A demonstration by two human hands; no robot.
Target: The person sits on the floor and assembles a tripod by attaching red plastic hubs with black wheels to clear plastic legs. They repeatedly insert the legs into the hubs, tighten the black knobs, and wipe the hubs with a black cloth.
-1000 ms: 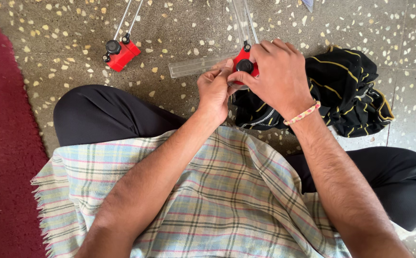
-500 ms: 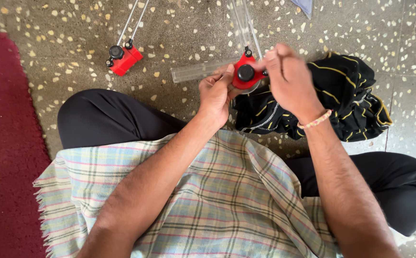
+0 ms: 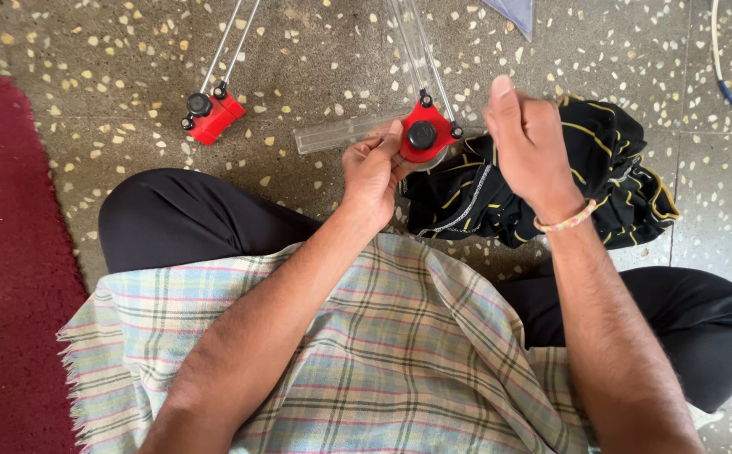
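Observation:
My left hand grips a red plastic block with a black knob, from which two thin metal rods run up and away. Its thumb lies against the block's left side. My right hand is lifted just right of the block, fingers loosely curled, holding nothing. A clear plastic ruler lies on the floor under the block. A second red block with a black knob and its own rods rests on the floor further left.
A crumpled black cloth with yellow stripes lies under my right wrist. A dark red rug covers the left side. A checked cloth drapes my lap over black trousers. A white cable runs at the top right.
My right hand has come off the red block's knob and moved right, uncovering the block. My left hand keeps its hold.

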